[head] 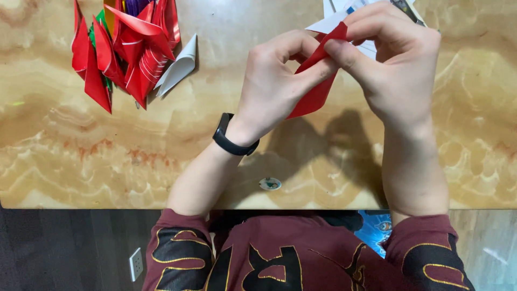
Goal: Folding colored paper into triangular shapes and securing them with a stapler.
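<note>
Both hands work above the bench point(64, 161), a marbled tan surface, toward its far right part. The left hand point(274, 81) is curled nearly closed, thumb and forefinger pinched on the red paper point(315, 94) along its upper edge. A black band point(232, 139) sits on the left wrist. The right hand point(396, 59) is likewise bent in, its thumb and fingertips pressed on the top corner of the same paper, so both hands grip one piece between them. The paper is folded to a narrow pointed strip, held clear of the bench and slanting from upper right down to lower left; its lower point hangs free below the left hand.

Behind the right hand, white sheets point(334, 21) lie at the far edge of the bench, partly hidden by the fingers. At the far left, well apart from the hands, lies a pile of folded pieces point(126, 51), mostly red with some green and purple showing. A white folded piece point(177, 67) rests just beside the pile's right side. A small round sticker point(269, 184) lies on the bench near its front edge, between the forearms. Below the bench edge, maroon sleeves point(177, 248) with gold-edged black marks show.
</note>
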